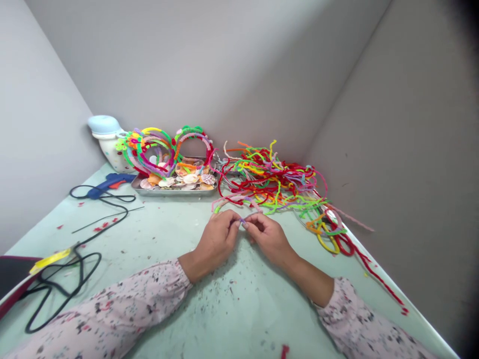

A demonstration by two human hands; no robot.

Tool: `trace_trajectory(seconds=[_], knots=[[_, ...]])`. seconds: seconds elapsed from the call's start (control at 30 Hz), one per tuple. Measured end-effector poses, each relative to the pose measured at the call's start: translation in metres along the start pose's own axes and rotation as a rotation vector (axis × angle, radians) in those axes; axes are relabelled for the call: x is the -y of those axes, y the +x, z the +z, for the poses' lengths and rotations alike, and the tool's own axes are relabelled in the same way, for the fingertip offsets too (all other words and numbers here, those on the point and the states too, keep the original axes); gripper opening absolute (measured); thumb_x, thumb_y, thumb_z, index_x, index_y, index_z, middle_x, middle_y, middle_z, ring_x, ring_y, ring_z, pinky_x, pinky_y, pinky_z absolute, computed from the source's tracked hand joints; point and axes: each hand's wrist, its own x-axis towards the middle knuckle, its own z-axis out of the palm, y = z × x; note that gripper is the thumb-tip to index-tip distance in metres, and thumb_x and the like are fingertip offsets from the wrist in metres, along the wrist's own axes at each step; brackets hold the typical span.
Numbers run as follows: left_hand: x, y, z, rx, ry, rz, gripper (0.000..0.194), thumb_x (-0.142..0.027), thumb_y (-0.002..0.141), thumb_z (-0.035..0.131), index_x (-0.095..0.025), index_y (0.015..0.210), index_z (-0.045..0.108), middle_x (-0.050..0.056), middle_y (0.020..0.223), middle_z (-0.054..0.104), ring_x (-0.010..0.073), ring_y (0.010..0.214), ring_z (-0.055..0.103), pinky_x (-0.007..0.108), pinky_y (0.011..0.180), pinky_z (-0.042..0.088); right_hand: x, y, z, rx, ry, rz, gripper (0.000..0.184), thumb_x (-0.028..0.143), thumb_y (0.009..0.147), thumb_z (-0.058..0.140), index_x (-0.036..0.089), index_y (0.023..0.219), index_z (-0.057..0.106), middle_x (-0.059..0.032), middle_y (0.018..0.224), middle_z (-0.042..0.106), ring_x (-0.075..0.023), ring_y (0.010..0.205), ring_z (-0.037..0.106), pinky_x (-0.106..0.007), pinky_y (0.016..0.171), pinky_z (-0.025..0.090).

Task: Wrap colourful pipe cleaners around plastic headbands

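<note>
Both my hands meet over the middle of the table, fingertips nearly touching. Between them shows a short bit of purple pipe cleaner. My left hand pinches it from one side, thumb against forefinger. From the other side my right hand grips it the same way, fingers curled under. Just behind the fingers arches a band wrapped in pink, purple and green fuzz; whether it touches my hands I cannot tell. A tangled heap of coloured pipe cleaners lies beyond my right hand.
A metal tray of seashells carries several fuzzy headbands. Left of it stand a blue-lidded white cup and a blue glue gun; a black cord loops nearer. Yellow-handled scissors lie at the right edge.
</note>
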Motion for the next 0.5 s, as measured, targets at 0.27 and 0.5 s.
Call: trace_trajectory(seconds=[0.27, 0.5], knots=[[-0.0003, 0.0004, 0.0003, 0.029, -0.006, 0.001, 0.016, -0.021, 0.090, 0.043, -0.018, 0.088, 0.059, 0.003, 0.083, 0.064, 0.0196, 0.081, 0.055, 0.033, 0.076, 0.042, -0.0015, 0.0009, -0.0008, -0.007, 0.000, 0.029, 0.023, 0.041, 0.082, 0.060, 0.018, 0.081, 0.062, 0.0031, 0.061, 0.056, -0.0115, 0.053, 0.051, -0.024, 0.051, 0.040], [0.0006, -0.0002, 0.0006, 0.030, 0.022, 0.032, 0.015, -0.018, 0.089, 0.043, -0.019, 0.087, 0.059, 0.003, 0.082, 0.064, 0.0194, 0.081, 0.056, 0.034, 0.077, 0.041, -0.0040, 0.0031, -0.0015, -0.012, 0.056, 0.068, 0.027, 0.043, 0.078, 0.064, 0.017, 0.085, 0.064, 0.0006, 0.068, 0.061, -0.0117, 0.055, 0.052, -0.024, 0.051, 0.044]])
